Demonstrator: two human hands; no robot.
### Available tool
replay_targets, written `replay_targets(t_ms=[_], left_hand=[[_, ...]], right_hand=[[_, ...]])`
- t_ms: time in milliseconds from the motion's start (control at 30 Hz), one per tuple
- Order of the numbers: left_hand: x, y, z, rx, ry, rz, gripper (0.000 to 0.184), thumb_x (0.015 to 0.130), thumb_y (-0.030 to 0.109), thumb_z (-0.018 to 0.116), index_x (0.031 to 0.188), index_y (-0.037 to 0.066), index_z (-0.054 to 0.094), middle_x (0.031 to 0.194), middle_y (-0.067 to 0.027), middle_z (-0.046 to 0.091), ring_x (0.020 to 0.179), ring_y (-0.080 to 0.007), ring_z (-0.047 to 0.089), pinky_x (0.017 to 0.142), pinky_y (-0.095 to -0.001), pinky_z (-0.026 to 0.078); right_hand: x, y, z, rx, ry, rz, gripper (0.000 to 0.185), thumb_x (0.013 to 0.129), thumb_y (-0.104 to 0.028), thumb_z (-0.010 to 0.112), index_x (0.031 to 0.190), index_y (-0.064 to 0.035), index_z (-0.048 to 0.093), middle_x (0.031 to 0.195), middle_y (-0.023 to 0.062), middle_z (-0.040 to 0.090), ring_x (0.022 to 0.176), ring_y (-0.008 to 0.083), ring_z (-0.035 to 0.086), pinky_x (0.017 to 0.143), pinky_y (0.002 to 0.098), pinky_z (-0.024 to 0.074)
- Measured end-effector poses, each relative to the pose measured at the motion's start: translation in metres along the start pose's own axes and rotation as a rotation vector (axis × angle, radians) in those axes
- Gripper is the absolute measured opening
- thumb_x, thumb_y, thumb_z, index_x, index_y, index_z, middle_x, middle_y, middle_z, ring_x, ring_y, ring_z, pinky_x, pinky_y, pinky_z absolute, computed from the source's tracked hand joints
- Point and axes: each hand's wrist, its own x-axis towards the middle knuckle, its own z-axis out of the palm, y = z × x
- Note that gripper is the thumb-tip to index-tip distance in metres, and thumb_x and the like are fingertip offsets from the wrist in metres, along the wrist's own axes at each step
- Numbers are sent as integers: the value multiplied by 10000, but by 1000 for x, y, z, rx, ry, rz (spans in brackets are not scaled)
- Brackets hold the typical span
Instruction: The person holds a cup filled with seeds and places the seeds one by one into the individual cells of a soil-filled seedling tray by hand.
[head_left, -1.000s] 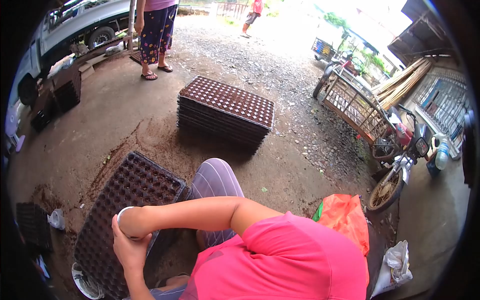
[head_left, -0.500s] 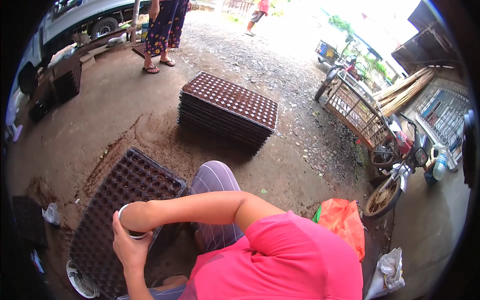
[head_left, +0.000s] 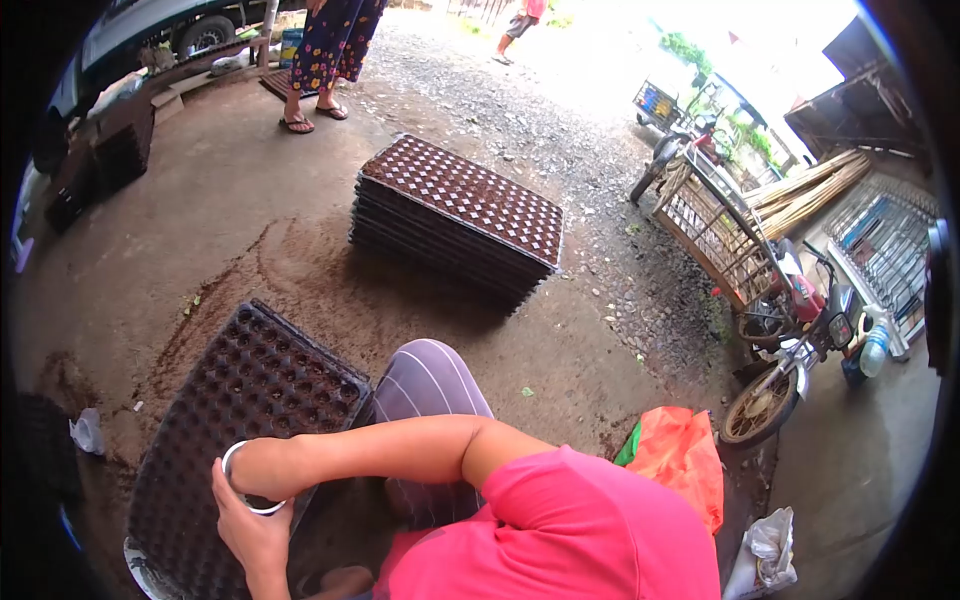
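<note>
A white-rimmed round container [head_left: 232, 458] is held over a dark seedling tray [head_left: 200, 440] with many round cells. My left hand [head_left: 255, 530] wraps round the container's outside from below. Down inside the container is my right hand [head_left: 262, 470]; its fingers are hidden there. Some cells at the tray's upper end hold brown soil. Beyond my knee, a tall stack of trays [head_left: 460, 200] filled with brown soil stands on the ground. Under the tray's lower left edge, a white bucket rim [head_left: 145, 575] shows.
A person [head_left: 325, 60] in flowered trousers stands beyond the stack, another farther off. On the right are a motorcycle [head_left: 790, 350] with a metal sidecar, an orange bag [head_left: 680, 460] and a white sack [head_left: 762, 555]. More dark trays [head_left: 110, 160] sit at the left.
The view has shifted slightly. Both hands and the container have moved a little down and left in the picture, my right hand still inside it.
</note>
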Motion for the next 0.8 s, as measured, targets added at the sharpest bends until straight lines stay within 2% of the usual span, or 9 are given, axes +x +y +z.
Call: replay_targets(t_ms=[67,167,400,467,600,800], left_hand=[[3,-3,1,16,34,18,1065,629,141,913,1533,44,359,1377,-271,596,1224,-489,600,994,-528,507],[5,-4,-1,-8,43,-17,1068,629,138,912,1537,44,357,1366,-277,604,1223,-493,600,996,-530,504],[4,-8,4,-52,18,13,1073,617,133,919,1532,38,365,1374,-283,600,1246,-488,595,1026,-520,495],[2,-8,5,-66,-6,17,1074,615,135,921,1530,36,367,1378,-282,598,1254,-484,593,1034,-517,492],[2,-4,5,-69,-21,19,1083,604,141,930,1526,33,371,1384,-278,595,1260,-479,592,1045,-517,486],[-2,2,9,-78,-58,-13,1106,591,148,940,1529,39,366,1384,-279,594,1249,-482,597,1042,-523,488]], right_hand=[[-3,-2,-1,29,37,-7,108,679,-96,762,727,-14,711,766,185,710,752,377,695,701,472,540],[-4,-3,-8,13,116,-111,107,736,-112,717,724,-6,712,708,193,690,669,367,687,617,462,536],[2,5,1,95,61,-131,123,756,-109,709,737,13,703,738,195,696,705,359,685,643,451,535],[-1,3,2,52,-10,-53,145,769,-113,705,742,30,695,750,201,694,717,359,680,656,448,533],[0,8,9,67,-47,-45,158,778,-117,702,745,37,696,745,204,689,709,357,676,651,447,529],[-5,4,3,127,-61,-42,136,721,-113,746,745,20,729,764,205,714,724,364,695,675,454,536]])
